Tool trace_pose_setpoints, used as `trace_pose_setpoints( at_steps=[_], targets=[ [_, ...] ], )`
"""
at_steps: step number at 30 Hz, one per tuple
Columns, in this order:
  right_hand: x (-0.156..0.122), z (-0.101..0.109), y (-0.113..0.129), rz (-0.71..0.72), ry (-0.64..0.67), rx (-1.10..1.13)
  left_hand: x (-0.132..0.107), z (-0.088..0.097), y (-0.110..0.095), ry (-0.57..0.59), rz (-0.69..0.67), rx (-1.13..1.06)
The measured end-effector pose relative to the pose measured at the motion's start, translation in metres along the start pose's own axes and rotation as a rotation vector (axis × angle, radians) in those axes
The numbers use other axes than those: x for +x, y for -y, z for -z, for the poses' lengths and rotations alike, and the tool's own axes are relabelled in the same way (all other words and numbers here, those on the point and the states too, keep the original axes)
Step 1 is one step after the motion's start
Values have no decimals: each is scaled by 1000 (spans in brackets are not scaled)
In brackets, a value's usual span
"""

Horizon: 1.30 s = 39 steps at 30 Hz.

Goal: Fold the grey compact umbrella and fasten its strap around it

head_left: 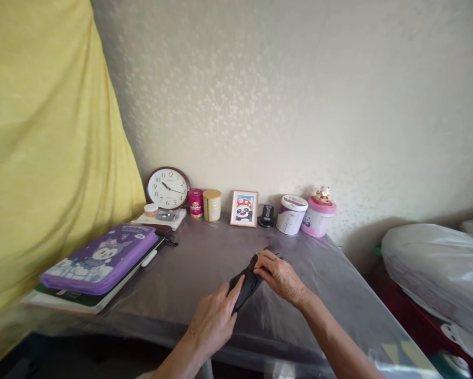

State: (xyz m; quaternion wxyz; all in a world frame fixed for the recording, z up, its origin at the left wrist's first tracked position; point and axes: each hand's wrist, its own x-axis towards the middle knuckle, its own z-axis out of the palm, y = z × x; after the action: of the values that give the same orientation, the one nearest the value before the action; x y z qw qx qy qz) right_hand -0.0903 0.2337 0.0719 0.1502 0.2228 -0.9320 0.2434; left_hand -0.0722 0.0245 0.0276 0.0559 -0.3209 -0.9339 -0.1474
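Hands (215, 316) (279, 272) gripping black bundle (249, 289), lidded tubs (290, 217) (317, 220) behind

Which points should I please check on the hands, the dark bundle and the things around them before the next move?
1. Left hand grips the dark fabric bundle: ok, wrapped around its nearer part.
2. Right hand is on the bundle: ok, fingers pinched at its far end.
3. Whether the bundle is fastened: cannot tell, the fingers cover that end.
4. Picture frame stands upright, apart from the right hand: ok.
5. Purple case is apart from the left hand: ok, bare tabletop shows between them.
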Motion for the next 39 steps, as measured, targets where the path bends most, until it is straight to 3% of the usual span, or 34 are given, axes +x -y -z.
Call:
trace_pose_setpoints(
  at_steps=[5, 9, 11, 13, 15, 18, 19, 21, 25, 27, 30, 32, 35, 39],
  targets=[
    [-1, -1, 0, -134, -69, -51, -2, -3, 3, 0, -8, -2],
    [0, 7, -6, -116, -252, -1, 0, -3, 3, -40, 32, -54],
    [0, 11, -12, -231, -423, 84, 2, -2, 3, -81, 71, -86],
    [-1, 14, -17, -443, -561, 198, 5, 0, 2, -116, 115, -97],
    [-1, 11, -16, -651, -512, 460, 7, 1, 0, -139, 147, -86],
    [0, -2, -7, -795, -219, 1056, 8, -2, -7, -141, 149, -74],
    [1, -9, -3, -808, -189, 1202, 8, -3, -10, -133, 142, -85],
    [6, -22, 2, -839, -297, 1370, 8, -5, -15, -124, 143, -152],
    [15, -34, 7, -822, -550, 1525, 10, -2, -17, -128, 174, -535],
    [17, -31, 8, -801, -577, 1578, 10, 2, -15, 10, 219, -846],
    [17, -22, 9, -766, -533, 1671, 8, 6, -15, 320, 314, -1297],
    [17, -18, 9, -738, -477, 1717, 6, 7, -17, 395, 349, -1463],
    [18, -17, 8, -738, -438, 1724, 5, 3, -23, 328, 355, -1440],
    [21, -21, 10, -844, -545, 1649, 5, -4, -29, 169, 289, -1229]
  ],
)
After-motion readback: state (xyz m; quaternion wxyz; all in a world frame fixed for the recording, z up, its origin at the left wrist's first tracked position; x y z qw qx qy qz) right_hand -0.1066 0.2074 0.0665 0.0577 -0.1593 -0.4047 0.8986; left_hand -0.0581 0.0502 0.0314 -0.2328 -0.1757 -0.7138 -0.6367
